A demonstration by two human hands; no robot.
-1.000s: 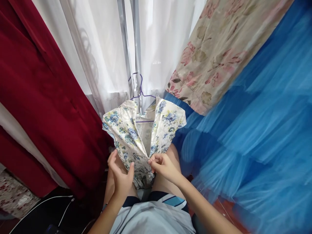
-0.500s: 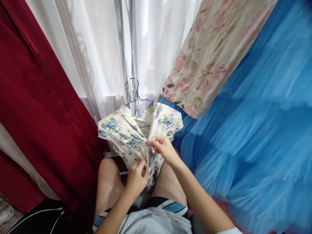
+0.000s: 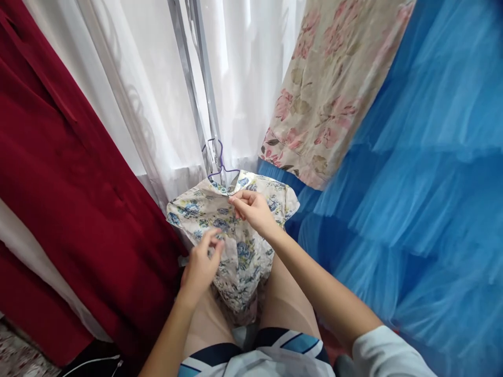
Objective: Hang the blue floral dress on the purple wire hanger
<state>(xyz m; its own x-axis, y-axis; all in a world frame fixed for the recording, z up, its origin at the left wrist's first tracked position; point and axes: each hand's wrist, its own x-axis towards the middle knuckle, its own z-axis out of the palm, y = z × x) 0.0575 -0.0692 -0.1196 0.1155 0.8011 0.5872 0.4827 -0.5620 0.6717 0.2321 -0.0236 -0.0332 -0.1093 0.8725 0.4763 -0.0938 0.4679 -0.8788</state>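
A white dress [image 3: 245,251] with blue and yellow-green flowers hangs on a purple hanger [image 3: 222,157], its lower part between my bare knees. My right hand [image 3: 251,207] is pinched on a small zipper pull [image 3: 228,195] at the top of the dress's middle seam, just below the neckline. Below the pull the two sides of the seam lie together. Over the left side of the dress, my left hand [image 3: 202,262] has thumb and fingers apart and holds nothing; whether a fingertip touches the cloth I cannot tell.
The hanger hooks on a grey metal stand [image 3: 200,68] before white curtains [image 3: 247,68]. A dark red cloth [image 3: 78,173] hangs on the left. On the right are a beige floral cloth [image 3: 314,104] and a blue ruffled tulle gown [image 3: 424,199]. A white cable [image 3: 92,361] lies lower left.
My right hand has slid the zipper pull up toward the neckline, and the gap in the dress has shut. The left hand has let go of the cloth and moved up and left.
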